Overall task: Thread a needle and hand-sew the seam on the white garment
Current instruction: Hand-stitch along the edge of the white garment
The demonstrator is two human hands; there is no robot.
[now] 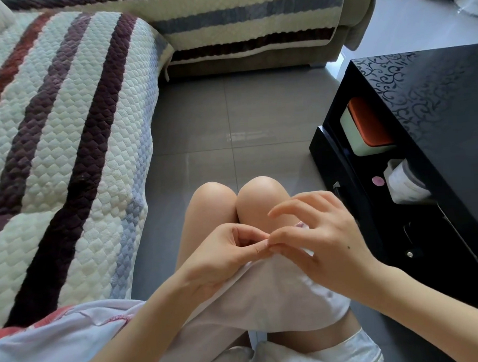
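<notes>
The white garment (277,299) lies draped over my thighs, with my bare knees beyond it. My left hand (223,255) grips the garment's upper edge, its fingers curled and its thumb and forefinger pinched together. My right hand (318,240) meets it from the right: thumb and forefinger pinch at the same spot, while the other fingers spread out above. The fingertips of both hands touch there. A tiny thin glint shows at the pinch point, but needle and thread are too small to make out clearly.
A quilted striped sofa cover (55,154) runs along my left and across the back. A glossy black coffee table (433,139) stands at my right, its open shelf holding a box with an orange lid (367,126) and a white roll (405,183). Grey floor tiles (228,125) lie ahead.
</notes>
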